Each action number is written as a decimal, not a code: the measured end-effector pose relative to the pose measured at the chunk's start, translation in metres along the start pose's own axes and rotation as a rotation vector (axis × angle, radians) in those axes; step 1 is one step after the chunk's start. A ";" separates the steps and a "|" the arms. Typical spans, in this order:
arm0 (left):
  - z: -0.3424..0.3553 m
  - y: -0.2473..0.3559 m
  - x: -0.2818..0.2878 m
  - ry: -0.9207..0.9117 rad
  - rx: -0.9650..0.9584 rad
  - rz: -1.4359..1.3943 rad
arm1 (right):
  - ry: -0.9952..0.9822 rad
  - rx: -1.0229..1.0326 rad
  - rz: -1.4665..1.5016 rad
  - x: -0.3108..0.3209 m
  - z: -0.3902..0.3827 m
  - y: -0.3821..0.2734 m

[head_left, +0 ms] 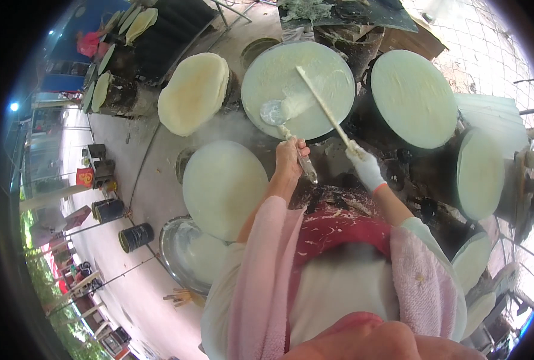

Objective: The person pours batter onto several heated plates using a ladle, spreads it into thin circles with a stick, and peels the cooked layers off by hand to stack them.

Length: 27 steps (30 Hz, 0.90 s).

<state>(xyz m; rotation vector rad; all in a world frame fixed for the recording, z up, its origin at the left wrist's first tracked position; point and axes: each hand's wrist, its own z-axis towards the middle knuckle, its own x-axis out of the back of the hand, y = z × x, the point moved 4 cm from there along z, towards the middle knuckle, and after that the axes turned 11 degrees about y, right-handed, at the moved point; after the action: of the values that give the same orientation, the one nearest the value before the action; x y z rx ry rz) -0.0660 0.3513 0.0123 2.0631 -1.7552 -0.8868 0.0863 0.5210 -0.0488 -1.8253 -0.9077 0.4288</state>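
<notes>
My bare left hand (288, 159) is closed round the handle of a ladle (272, 112). The ladle's round bowl rests over the left part of a big round griddle (333, 72) coated with pale batter. A thicker white patch of batter (298, 105) lies just right of the bowl. In a white glove, my right hand (367, 170) grips a long, pale, batter-smeared stick (322, 105). The stick slants across the griddle, its far tip over the batter near the middle. Whether that tip touches the batter, I cannot tell.
A stack of pale round flatbreads (193, 95) stands left of the griddle. Nearer me are another pale round sheet (225, 187) and a metal basin (170, 252) with white batter. More batter-coated rounds (414, 99) curve along the right. Black buckets (136, 237) stand on the floor at left.
</notes>
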 end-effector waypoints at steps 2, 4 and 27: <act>0.006 0.001 0.001 -0.071 0.055 -0.082 | -0.037 0.075 -0.028 -0.029 -0.017 0.021; -0.004 0.007 -0.008 -0.096 0.153 -0.327 | -0.229 -0.220 0.006 -0.066 -0.037 0.019; -0.123 -0.029 -0.145 -0.999 0.710 -0.148 | 0.949 0.096 -0.153 0.375 -0.207 0.019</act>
<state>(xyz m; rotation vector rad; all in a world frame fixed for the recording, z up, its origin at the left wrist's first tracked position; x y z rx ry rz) 0.0226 0.4769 0.1282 2.3600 -2.7475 -1.7524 0.4731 0.6677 0.0638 -1.5798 -0.3386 -0.4684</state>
